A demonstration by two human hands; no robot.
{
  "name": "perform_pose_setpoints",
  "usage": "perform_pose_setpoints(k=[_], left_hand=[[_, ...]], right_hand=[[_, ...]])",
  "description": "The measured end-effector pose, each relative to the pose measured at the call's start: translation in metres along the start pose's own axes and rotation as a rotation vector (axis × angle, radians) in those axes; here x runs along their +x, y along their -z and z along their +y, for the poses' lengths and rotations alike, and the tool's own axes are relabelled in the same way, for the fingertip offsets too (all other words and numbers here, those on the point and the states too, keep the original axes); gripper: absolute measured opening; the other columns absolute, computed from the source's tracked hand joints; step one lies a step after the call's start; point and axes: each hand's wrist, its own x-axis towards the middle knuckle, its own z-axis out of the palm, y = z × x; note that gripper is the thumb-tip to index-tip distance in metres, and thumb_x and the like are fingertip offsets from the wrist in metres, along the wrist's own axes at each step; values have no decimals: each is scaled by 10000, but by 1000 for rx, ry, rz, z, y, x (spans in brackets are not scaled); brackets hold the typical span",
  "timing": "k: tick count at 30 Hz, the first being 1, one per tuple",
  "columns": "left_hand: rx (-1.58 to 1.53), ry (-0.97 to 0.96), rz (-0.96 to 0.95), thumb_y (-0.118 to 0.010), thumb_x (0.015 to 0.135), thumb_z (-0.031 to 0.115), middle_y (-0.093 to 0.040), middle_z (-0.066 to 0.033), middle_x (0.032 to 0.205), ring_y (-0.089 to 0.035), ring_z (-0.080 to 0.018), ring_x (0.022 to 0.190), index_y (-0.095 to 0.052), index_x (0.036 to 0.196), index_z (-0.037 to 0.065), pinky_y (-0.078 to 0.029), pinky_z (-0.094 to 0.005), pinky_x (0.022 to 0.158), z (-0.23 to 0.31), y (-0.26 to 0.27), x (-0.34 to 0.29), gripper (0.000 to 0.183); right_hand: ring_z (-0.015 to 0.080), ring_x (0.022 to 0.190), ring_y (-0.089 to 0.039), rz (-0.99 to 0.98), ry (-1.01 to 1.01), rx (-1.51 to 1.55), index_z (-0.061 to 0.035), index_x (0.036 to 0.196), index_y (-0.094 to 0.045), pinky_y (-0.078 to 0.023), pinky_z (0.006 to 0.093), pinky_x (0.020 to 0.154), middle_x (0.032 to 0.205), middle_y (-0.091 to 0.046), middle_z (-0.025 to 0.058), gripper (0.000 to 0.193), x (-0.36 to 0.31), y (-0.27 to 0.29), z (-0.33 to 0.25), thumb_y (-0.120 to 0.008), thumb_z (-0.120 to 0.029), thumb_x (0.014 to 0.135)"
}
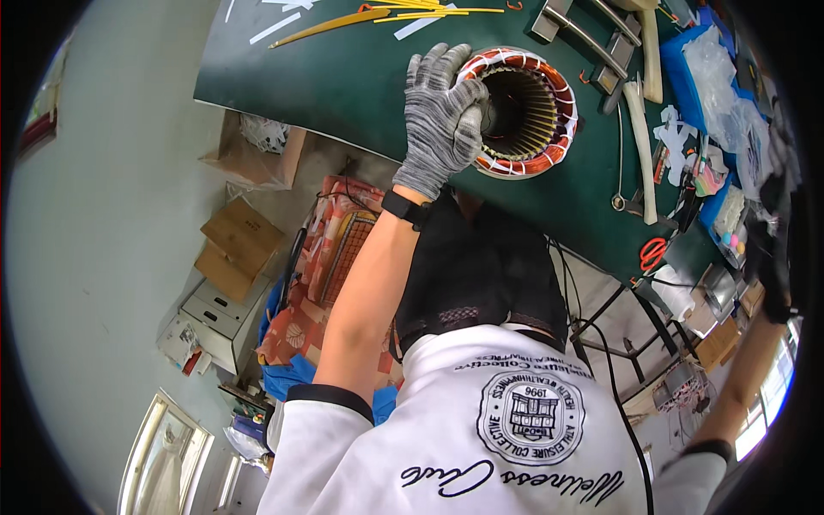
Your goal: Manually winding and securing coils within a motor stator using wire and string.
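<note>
So my left hand [439,120] is on the stator [534,116], the round one with copper windings laced in white, which stands open end up near the front edge of the green table [343,94]. The palm's against the left side of its rim, fingers stretched out and pretty close together, thumb bent in toward the opening. Can't tell if I'm really pinching the rim or just resting on it. (Grey striped glove, if anyone's wondering.)

My right hand [766,257] is way off at the right rim of the view, dark and blurry, nearest the blue bins [682,81] with clear plastic bags [717,73]. No clue whether those fingers are spread or closed on something.

Beyond the stator there's a bunch of thin yellow sticks [429,15] and a flat tan stick [330,26]. Over to the right of it lie a pale wooden handle [642,163], a thin metal rod [619,159] with a ring end, and red-handled scissors [652,254] near the table edge.
</note>
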Motion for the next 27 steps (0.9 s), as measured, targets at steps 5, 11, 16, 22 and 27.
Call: perform_pose_setpoints(k=[5,11,16,22,27], left_hand=[[47,-78,-47,-414,815,307,-571,-194,1184,-490,-410,1121,-599,757,82,-324,-492,1003,-8,11,0,297],[56,-1,-102,-495,726,172,-595,-166,1163,-492,-380,1135,-624,756,94,-342,-471,998,-13,20,1,154],[-6,-74,-87,-494,730,198,-594,-163,1167,-496,-374,1133,-628,765,97,-339,-472,1001,-8,8,19,171],[-12,9,-272,-521,680,221,-527,-125,1269,-414,-358,1235,-645,866,143,-197,-520,1093,-26,27,4,237],[-52,-176,-265,-471,776,245,-585,-152,1194,-488,-367,1159,-659,823,98,-350,-460,1009,-22,11,32,243]], right_hand=[[230,760,-604,-397,183,-138,-16,1159,-529,-475,365,701,865,-623,143,435,-58,-73,-5,-655,-130,759],[149,980,-595,-329,-302,867,-26,1244,-520,-477,323,834,1127,-610,50,347,2,-10,-15,-533,-161,925],[227,979,-597,-337,-690,915,-5,1253,-511,-460,347,930,1083,-616,82,472,-34,-16,-28,-567,-313,901],[225,1162,-519,-469,-341,559,-3,1329,-444,-410,336,998,1317,-496,131,484,9,-14,-47,-570,-199,905],[183,993,-584,118,-364,823,9,1282,-466,-473,313,879,1169,-568,97,541,-112,-88,80,-639,-234,831]])
